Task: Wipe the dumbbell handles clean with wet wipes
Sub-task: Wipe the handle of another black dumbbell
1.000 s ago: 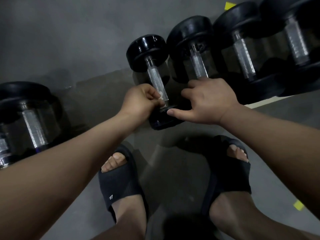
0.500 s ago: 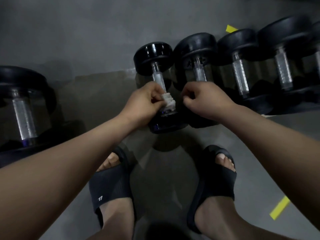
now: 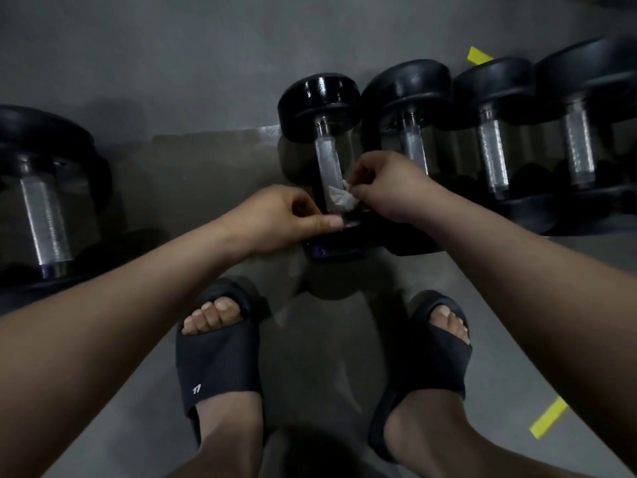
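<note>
– Grey concrete floor [image 3: 206, 63], dim light. What's laid out on it?

– One row of black dumbbells [image 3: 493, 150] running from 12 o'clock out to 2 o'clock, and a lone dumbbell [image 3: 44, 215] at 9 o'clock. Black sandals [image 3: 220, 367] are planted at 6 o'clock, with a strip of yellow tape [image 3: 548, 417] at 4 o'clock.

– Which one is being worked on?

– The end dumbbell [image 3: 320, 94] of the row, at 12 o'clock. Its knurled handle [image 3: 327, 157] points toward the person.

– And the wet wipe [image 3: 341, 198]?

– It's crumpled white, lying against the near part of that handle. The right hand [image 3: 389, 184] pinches it between thumb and fingertips from the 3 o'clock side.

– The other hand?

– The left hand [image 3: 279, 215] sits at the 9 o'clock side of the handle's near end. Its thumb lies straight out along the collar and its fingers are curled under; I cannot tell whether they hold anything.

– So which step is this?

– Wiping the first handle, I'd judge, with the far half bare and the row's other handles untouched.

– What does the next move need?

– The wipe probably has to be wrapped around the bar and drawn toward 12 o'clock. Firm pressure would get into the knurling, while the left hand stops the dumbbell rolling.
</note>
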`<state>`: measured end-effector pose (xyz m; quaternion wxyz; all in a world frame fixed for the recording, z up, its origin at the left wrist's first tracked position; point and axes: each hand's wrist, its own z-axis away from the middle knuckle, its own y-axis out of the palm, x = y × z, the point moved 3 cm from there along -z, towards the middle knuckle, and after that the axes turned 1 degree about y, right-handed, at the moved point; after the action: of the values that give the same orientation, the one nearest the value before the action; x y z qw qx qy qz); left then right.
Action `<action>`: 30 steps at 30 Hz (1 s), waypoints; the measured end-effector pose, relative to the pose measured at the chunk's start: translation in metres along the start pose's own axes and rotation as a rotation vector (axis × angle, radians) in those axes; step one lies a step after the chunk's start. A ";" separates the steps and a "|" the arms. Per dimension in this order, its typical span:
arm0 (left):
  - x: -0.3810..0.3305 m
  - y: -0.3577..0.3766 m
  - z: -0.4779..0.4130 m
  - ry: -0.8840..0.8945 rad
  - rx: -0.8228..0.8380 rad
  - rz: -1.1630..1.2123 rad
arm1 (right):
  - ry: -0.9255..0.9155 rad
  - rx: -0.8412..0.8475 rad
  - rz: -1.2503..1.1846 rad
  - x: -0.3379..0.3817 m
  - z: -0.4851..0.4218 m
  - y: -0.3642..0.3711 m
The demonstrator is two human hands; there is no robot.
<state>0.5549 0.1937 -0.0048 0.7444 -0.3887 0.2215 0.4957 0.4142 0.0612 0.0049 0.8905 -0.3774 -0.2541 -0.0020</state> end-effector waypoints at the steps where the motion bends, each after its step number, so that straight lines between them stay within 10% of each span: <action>1: -0.002 0.002 0.002 -0.001 0.040 -0.011 | 0.026 -0.002 -0.036 -0.001 -0.001 0.000; 24: -0.003 0.008 -0.005 -0.025 -0.006 -0.026 | 0.294 0.262 -0.459 -0.002 0.002 0.008; 30: -0.001 0.010 -0.007 -0.032 0.008 0.003 | 0.273 0.115 -0.616 0.010 -0.011 0.009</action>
<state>0.5459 0.1897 -0.0119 0.7486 -0.3772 0.2121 0.5023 0.4292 0.0625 -0.0034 0.8937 -0.2285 -0.2342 -0.3071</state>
